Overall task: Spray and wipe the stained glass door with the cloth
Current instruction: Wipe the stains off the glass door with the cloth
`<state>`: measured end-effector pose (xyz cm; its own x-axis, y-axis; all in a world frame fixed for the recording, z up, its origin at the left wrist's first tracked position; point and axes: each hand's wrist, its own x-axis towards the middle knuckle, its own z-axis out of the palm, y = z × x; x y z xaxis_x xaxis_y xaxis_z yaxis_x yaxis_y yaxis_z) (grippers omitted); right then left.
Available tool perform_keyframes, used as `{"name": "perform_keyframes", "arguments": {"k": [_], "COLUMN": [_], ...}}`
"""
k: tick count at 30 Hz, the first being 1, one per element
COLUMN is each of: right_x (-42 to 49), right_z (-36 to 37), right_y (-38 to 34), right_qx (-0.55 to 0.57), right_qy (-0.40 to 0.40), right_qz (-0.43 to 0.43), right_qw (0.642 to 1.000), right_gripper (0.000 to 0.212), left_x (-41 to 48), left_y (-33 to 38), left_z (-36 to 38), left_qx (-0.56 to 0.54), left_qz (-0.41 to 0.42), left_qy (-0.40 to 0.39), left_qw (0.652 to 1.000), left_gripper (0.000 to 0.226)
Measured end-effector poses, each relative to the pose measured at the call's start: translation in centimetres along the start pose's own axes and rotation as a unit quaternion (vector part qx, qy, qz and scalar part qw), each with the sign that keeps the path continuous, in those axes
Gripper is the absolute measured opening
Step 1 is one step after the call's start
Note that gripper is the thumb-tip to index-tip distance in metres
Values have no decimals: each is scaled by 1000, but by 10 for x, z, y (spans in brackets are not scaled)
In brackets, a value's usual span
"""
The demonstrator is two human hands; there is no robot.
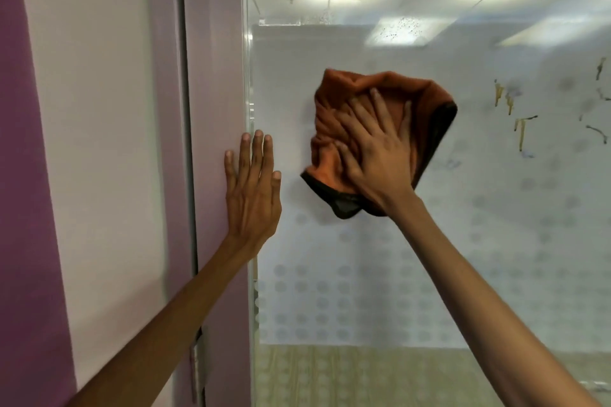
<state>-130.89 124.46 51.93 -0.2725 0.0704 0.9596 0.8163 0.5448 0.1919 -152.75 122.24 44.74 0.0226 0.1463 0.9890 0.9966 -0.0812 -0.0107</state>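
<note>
Orange cloth (380, 139) lay bunched flat against glass door (363, 274), pinned under right hand (377, 155), fingers spread, pressing rather than gripping. Left hand (253, 188) open, holding nothing, palm braced on pink frame (215, 76) at glass edge. Risk: yellow-brown stains (519, 122) sat well right of cloth, could be missed; loose folds could slip under flat palm. Spray bottle not in view; speckles near top hard to make out.
</note>
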Motion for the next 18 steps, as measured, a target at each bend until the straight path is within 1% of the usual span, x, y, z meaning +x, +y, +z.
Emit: {"name": "perform_keyframes", "arguments": {"k": [2,4,6,8,10,12,14,16,18], "right_x": [3,-28,-76,-108,-104,-76,-42,-26,-45], "right_z": [4,8,8,0,-12,-23,-30,-28,-21], "right_y": [-6,-12,-9,8,33,52,63,59,47], "right_qx": [10,33,49,51,64,53,15,8,28], "right_qy": [3,3,-22,-52,-50,-7,38,51,36], "right_qz": [0,-21,-42,-55,-44,-11,9,21,18], "right_qw": [1000,999,998,996,996,999,999,998,999], "right_gripper": [50,51,51,51,54,60,58,51,53], "left_x": [10,12,9,3,-2,-4,-3,-1,-1], "left_y": [7,10,14,24,42,55,59,61,67], "left_z": [2,2,0,1,4,8,10,12,15], "left_qx": [2,-9,-19,-30,-34,-36,-36,-25,-19], "left_qz": [-3,-20,-22,3,8,-20,-35,-13,24], "left_qy": [4,3,-3,-17,-20,-21,-25,-27,-29], "left_qw": [1000,1000,1000,999,999,999,998,999,999], "left_gripper": [55,54,54,55,55,55,56,56,55]}}
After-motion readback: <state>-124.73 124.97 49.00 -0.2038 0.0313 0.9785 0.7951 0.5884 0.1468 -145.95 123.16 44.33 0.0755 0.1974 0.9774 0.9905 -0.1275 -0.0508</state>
